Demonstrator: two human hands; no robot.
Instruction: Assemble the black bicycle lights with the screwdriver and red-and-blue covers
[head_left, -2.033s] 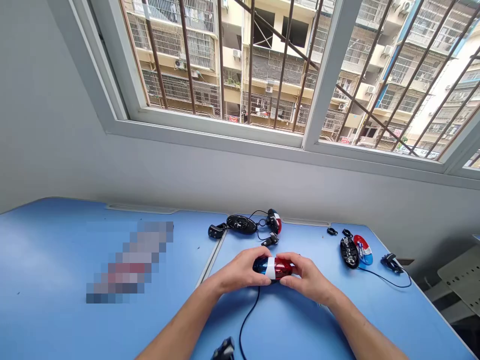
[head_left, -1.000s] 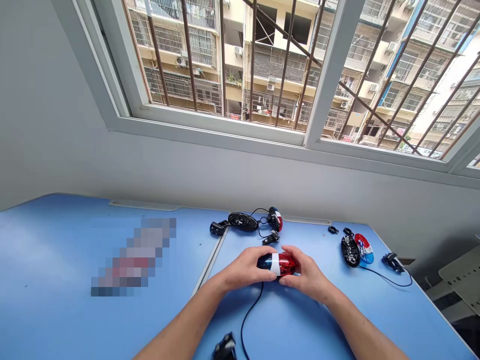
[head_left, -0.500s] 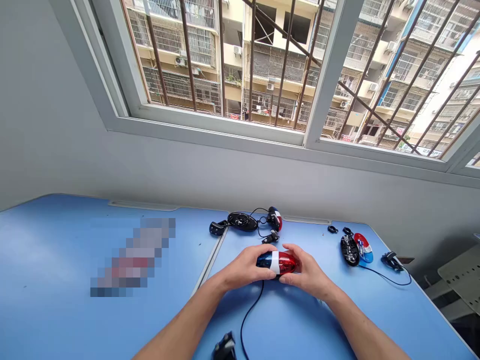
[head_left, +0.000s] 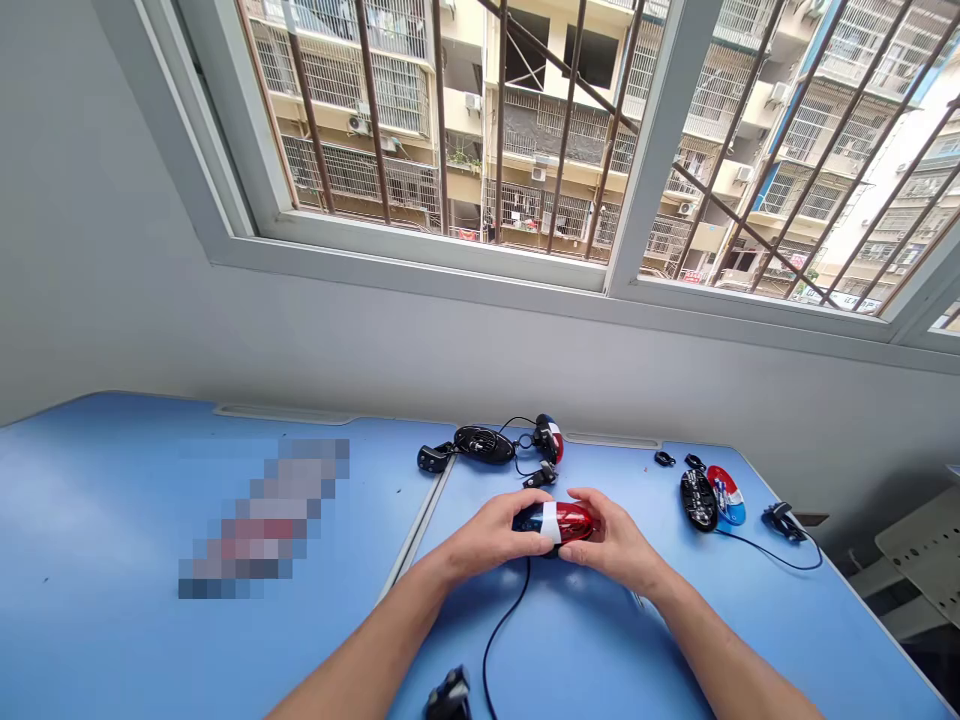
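Note:
Between my two hands sits an oval red, white and blue siren light point(head_left: 551, 520), low over the blue table. My left hand point(head_left: 499, 530) is closed round its dark blue end, thumb at the near side and fingers at the far side. On the red end, my right hand point(head_left: 615, 540) grips in the same way. A black cable point(head_left: 499, 630) runs from under the light toward me, to a small black button switch point(head_left: 450, 695) at the bottom edge. The underside of the light is hidden.
Behind my hands lie a black oval housing point(head_left: 485, 444), another siren light point(head_left: 550, 438) and black clamps. To the right are an opened black base point(head_left: 699, 500), its coloured shell point(head_left: 727, 496) and a cabled switch point(head_left: 784, 522). A blurred item point(head_left: 270, 520) lies left. Wall and barred window stand behind.
Both hands keep their hold on the siren light with almost no movement. The view has shifted very slightly.

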